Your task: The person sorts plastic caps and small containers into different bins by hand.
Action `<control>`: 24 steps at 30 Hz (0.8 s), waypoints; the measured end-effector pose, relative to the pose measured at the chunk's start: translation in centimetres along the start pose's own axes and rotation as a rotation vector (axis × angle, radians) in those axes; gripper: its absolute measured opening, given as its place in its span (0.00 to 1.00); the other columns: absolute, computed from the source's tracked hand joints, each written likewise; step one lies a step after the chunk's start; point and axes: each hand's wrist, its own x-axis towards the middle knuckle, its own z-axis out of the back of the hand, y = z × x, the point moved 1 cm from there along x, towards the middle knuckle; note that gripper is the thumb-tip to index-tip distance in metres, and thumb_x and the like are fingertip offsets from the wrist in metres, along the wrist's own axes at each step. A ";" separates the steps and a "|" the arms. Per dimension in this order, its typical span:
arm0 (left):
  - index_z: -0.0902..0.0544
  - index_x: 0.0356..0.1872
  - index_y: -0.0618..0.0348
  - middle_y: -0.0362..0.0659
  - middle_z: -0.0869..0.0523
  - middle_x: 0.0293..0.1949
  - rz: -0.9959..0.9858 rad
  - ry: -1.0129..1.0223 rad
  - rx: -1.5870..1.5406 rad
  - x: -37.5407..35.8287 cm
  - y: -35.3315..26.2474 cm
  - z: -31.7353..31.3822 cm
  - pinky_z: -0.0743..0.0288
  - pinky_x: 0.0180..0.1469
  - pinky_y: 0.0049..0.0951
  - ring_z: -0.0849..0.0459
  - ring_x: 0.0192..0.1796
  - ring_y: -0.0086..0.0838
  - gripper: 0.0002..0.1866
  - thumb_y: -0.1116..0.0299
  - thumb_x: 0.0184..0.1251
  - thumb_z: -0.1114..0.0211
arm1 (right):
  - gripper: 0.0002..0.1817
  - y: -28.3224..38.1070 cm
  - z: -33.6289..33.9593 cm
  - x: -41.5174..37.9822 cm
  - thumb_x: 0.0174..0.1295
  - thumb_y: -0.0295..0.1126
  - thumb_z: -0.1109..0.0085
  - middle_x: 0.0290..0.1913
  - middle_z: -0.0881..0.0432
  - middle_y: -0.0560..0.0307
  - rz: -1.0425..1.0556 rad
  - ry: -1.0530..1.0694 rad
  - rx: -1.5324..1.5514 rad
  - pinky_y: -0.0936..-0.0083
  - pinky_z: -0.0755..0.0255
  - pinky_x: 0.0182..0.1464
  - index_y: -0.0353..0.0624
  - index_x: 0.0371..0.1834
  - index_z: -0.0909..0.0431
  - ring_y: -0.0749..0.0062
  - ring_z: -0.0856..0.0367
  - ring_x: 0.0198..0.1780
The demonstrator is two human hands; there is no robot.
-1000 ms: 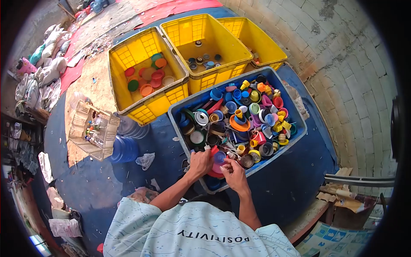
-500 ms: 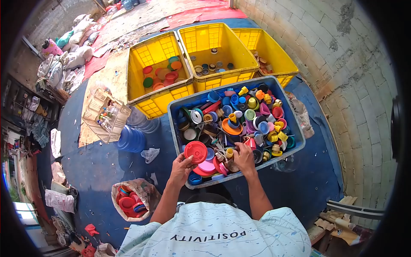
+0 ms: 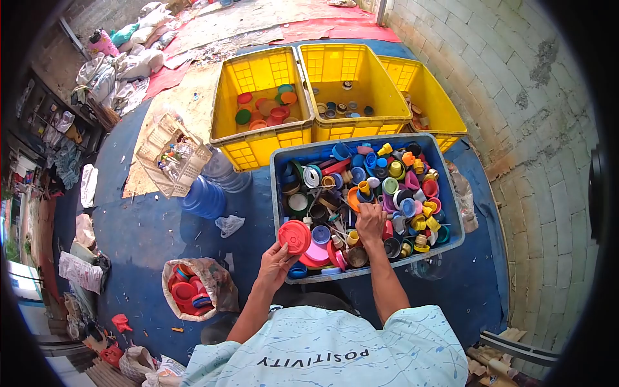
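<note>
My left hand grips a round red plastic lid by its edge, holding it over the near left corner of a large blue bin. The bin is heaped with mixed plastic caps and lids. Over the middle of the heap is my right hand, fingers curled downward. It partly covers an orange lid with a yellow cap beside it. Whatever lies between those fingertips is hidden. Near my left hand, a pink lid lies in the bin.
Behind the bin stand yellow crates: a left crate with red, orange and green lids, a middle crate with dark caps, and a right crate. A sack of red lids, blue bottle and beige basket are left; a block wall is right.
My right hand has moved farther into the heap, to the orange lid. My left hand still holds the red lid. The whole view has shifted slightly.
</note>
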 end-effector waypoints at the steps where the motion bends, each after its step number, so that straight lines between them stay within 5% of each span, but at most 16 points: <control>1: 0.30 0.61 0.65 0.49 0.21 0.56 -0.005 0.010 0.001 0.0 0.0 0.0 0.22 0.60 0.39 0.19 0.57 0.34 0.21 0.68 0.71 0.41 | 0.12 -0.1 0.1 0.0 0.53 0.27 0.37 0.41 0.17 0.58 0.011 -0.007 0.022 0.60 0.35 0.47 0.46 0.42 0.19 0.59 0.23 0.47; 5: 0.31 0.60 0.66 0.50 0.21 0.55 -0.045 -0.036 0.009 -0.2 -0.1 -1.0 0.19 0.58 0.36 0.19 0.56 0.36 0.20 0.70 0.70 0.40 | 0.08 0.6 2.1 0.0 0.59 0.30 0.39 0.35 0.17 0.61 -0.133 -0.224 0.149 0.65 0.35 0.45 0.43 0.40 0.21 0.66 0.22 0.42; 9: 0.30 0.56 0.67 0.51 0.20 0.51 -0.071 -0.093 0.018 -0.2 0.0 -1.5 0.17 0.56 0.35 0.17 0.54 0.37 0.17 0.72 0.70 0.40 | 0.11 0.2 3.2 -1.5 0.67 0.36 0.41 0.36 0.20 0.63 -0.774 -0.286 1.274 0.80 0.36 0.34 0.40 0.44 0.23 0.82 0.24 0.38; 13: 0.29 0.54 0.67 0.52 0.19 0.50 -0.112 -0.091 -0.015 -0.3 0.1 -1.9 0.16 0.54 0.35 0.16 0.53 0.36 0.16 0.72 0.70 0.40 | 0.11 1.7 5.8 -3.6 0.65 0.33 0.39 0.36 0.21 0.65 -1.098 -0.160 1.783 0.79 0.33 0.36 0.45 0.48 0.26 0.79 0.23 0.37; 19: 0.27 0.55 0.66 0.49 0.19 0.50 -0.030 -0.037 -0.096 -1.1 -2.2 -1.9 0.16 0.54 0.39 0.17 0.52 0.36 0.16 0.70 0.71 0.41 | 0.12 6.1 6.3 -6.0 0.64 0.29 0.40 0.37 0.20 0.60 -1.133 0.138 2.119 0.76 0.25 0.43 0.45 0.49 0.26 0.75 0.22 0.37; 24: 0.26 0.55 0.63 0.47 0.19 0.50 0.088 0.000 -0.113 -0.4 -5.4 1.0 0.19 0.57 0.42 0.18 0.53 0.35 0.16 0.67 0.71 0.40 | 0.14 11.9 5.6 -6.3 0.65 0.27 0.41 0.43 0.18 0.59 -1.102 0.222 2.081 0.76 0.23 0.43 0.45 0.52 0.28 0.73 0.17 0.40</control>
